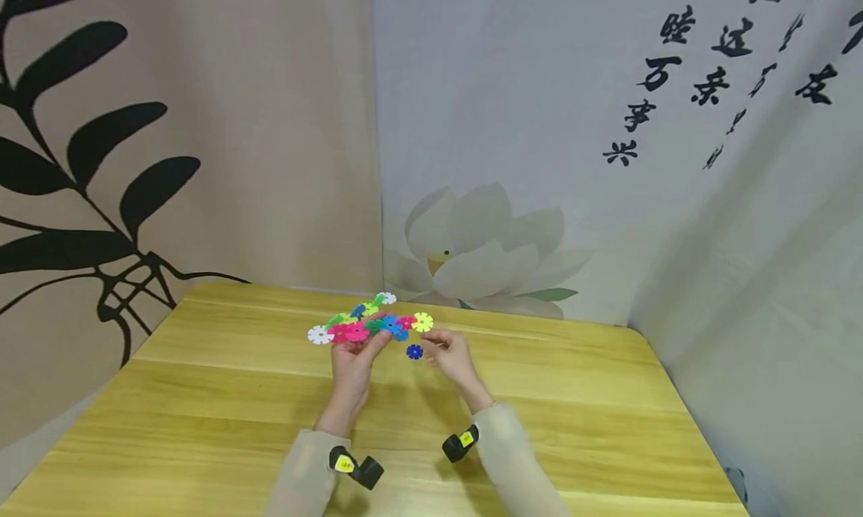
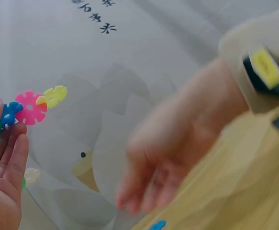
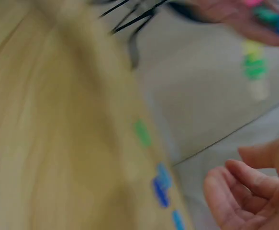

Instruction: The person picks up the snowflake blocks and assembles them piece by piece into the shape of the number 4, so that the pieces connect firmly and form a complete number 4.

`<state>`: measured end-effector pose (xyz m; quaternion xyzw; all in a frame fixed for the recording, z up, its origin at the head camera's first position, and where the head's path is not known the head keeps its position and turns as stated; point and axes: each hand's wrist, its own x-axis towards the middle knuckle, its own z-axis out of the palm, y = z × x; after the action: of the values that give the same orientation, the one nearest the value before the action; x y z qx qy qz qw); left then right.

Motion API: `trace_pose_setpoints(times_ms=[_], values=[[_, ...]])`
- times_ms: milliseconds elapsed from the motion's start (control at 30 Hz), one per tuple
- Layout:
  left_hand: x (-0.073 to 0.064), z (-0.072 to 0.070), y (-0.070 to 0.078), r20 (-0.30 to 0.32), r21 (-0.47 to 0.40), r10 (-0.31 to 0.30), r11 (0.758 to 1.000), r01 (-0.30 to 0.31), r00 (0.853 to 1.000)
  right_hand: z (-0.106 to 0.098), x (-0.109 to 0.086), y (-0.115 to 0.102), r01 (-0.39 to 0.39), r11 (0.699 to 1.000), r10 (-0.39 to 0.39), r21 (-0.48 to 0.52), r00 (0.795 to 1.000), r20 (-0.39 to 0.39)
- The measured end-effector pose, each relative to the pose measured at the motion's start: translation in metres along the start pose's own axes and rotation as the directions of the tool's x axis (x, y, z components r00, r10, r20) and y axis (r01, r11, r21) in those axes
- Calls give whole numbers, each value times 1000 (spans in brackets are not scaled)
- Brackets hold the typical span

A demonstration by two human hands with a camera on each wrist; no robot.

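My left hand pinches a chain of notched plastic flower discs between thumb and fingers. Along it run white, pink, green and blue pieces, ending in a yellow disc beyond a pink disc. A second row of discs, with a white disc at its far end, shows behind the hand; its join to the chain is hidden. My right hand is near the chain's yellow end, fingers loosely bent, with nothing visible between them. Close to its fingertips in the head view appears a dark blue disc.
Loose discs lie near the far edge of the wooden table: a green disc, a light blue disc and another blue disc. Behind the table hangs a printed curtain. The right wrist view is blurred.
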<state>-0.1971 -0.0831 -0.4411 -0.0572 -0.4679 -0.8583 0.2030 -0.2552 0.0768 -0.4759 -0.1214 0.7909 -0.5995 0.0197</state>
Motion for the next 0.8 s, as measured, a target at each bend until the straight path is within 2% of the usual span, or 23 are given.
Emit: trace_pose_setpoints(times_ms=[67,133,200,300,400,500,533,633,733,800], values=[[0,-1,1,-3,2,-1,1000,1,1000,6,3,10,39,983,-31,-181,998,47],[0,-1,1,1,-4,2,1000,-2,1000,12,6,15,63,945,-39,-319,996,81],[0,-2,1,4,-21,11,1000,-11,1000,18,9,18,64,893,-20,-445,995,101],[0,-3,1,-8,-47,27,999,-28,1000,26,14,18,73,813,-10,-577,994,112],[1,-5,1,-12,-50,34,998,-35,999,32,17,17,117,711,-46,-694,992,121],[1,-6,2,-8,-31,41,999,-42,999,35,18,17,154,631,-82,-760,988,132],[1,-7,2,-6,-26,41,999,-41,999,36,19,17,159,618,-87,-770,987,134],[1,-8,3,-7,-23,39,999,-39,999,37,19,16,153,612,-73,-776,988,137],[0,-7,3,-16,-41,29,999,-30,999,35,21,14,137,636,-37,-759,988,147],[0,-6,3,-29,-46,13,999,-14,999,33,21,12,105,653,16,-750,988,152]])
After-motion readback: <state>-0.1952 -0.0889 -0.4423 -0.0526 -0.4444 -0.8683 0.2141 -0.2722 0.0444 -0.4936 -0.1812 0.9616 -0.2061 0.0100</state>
